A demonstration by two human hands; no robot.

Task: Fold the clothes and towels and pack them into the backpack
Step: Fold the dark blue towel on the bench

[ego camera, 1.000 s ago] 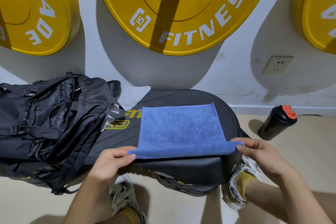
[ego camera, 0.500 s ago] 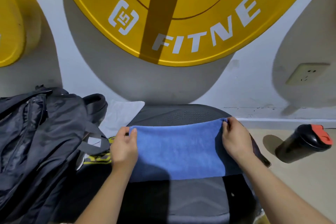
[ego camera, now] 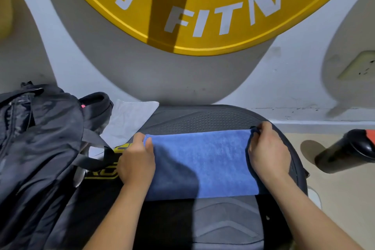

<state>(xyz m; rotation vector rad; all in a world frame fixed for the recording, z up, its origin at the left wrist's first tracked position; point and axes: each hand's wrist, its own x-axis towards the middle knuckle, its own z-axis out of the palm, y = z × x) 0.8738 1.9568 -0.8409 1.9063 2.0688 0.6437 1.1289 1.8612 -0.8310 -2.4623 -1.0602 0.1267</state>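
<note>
A blue towel (ego camera: 203, 160) lies folded in half across the dark padded surface (ego camera: 205, 122), its two far corners pinched by the hands: the left hand (ego camera: 138, 160) at 9 o'clock of it, the right hand (ego camera: 267, 154) at 3 o'clock. The black backpack (ego camera: 40, 148) slumps on the surface at 9 o'clock, touching a white cloth (ego camera: 127, 119) beside it, and a black shaker bottle (ego camera: 349, 152) lies on the floor at 3 o'clock

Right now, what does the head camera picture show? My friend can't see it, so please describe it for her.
Two hands, the left hand and the right hand, pinch the far corners of a blue towel folded flat on a dark padded bench. A black backpack sits to the left with a white cloth beside it, and a dark bottle lies on the floor at right.
</note>
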